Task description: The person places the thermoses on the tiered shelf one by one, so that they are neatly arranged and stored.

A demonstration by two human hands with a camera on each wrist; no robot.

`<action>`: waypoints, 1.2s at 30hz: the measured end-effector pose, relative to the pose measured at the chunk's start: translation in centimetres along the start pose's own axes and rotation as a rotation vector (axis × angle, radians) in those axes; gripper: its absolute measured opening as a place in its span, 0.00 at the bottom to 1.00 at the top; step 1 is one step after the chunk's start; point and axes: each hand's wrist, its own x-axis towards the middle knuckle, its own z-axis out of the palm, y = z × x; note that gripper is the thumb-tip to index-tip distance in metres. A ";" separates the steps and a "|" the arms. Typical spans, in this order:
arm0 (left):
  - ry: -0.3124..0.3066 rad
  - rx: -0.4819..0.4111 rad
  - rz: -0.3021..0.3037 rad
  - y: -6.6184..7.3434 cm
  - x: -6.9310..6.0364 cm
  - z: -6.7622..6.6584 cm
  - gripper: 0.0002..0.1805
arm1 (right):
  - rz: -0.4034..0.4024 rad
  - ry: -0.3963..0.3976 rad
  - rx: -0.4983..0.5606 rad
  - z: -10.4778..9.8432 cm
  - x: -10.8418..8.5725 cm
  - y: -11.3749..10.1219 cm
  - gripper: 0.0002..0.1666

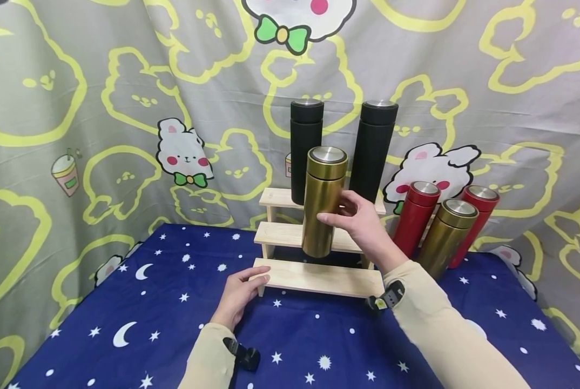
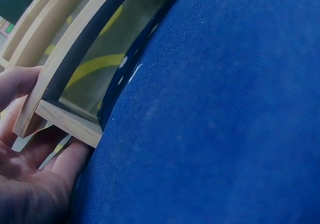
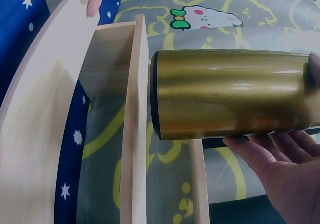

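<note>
A gold thermos bottle [image 1: 323,216] with a steel-topped lid is upright in my right hand [image 1: 363,221], thumb on the near side and fingers round the right. In the right wrist view the base of this gold bottle [image 3: 230,94] is close to the middle step's edge; whether it touches cannot be told. My left hand [image 1: 238,294] holds the left end of the lowest step of a three-step wooden stand [image 1: 319,276]. The left wrist view has the thumb above the board and the fingers under it. Two black thermos bottles [image 1: 305,156] stand on the top step.
Right of the stand, two red thermos bottles [image 1: 413,219] and another gold one [image 1: 447,235] stand together on the table, partly behind my right forearm. A dark blue star-and-moon cloth [image 1: 173,302] covers the table. Behind hangs a grey patterned curtain [image 1: 231,108].
</note>
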 end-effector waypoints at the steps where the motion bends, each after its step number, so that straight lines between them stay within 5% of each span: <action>1: 0.002 0.002 0.000 0.0 0.0 0.0 0.15 | 0.000 -0.003 0.003 0.2 0.1 -0.1 0.41; 14: 0.004 -0.012 0.005 0.0 0.1 0.0 0.15 | -0.044 -0.003 0.093 2.5 2.3 0.3 0.39; 36: -0.011 -0.019 0.013 0.1 -0.1 -0.2 0.16 | -0.011 0.022 0.036 3.2 3.9 0.6 0.40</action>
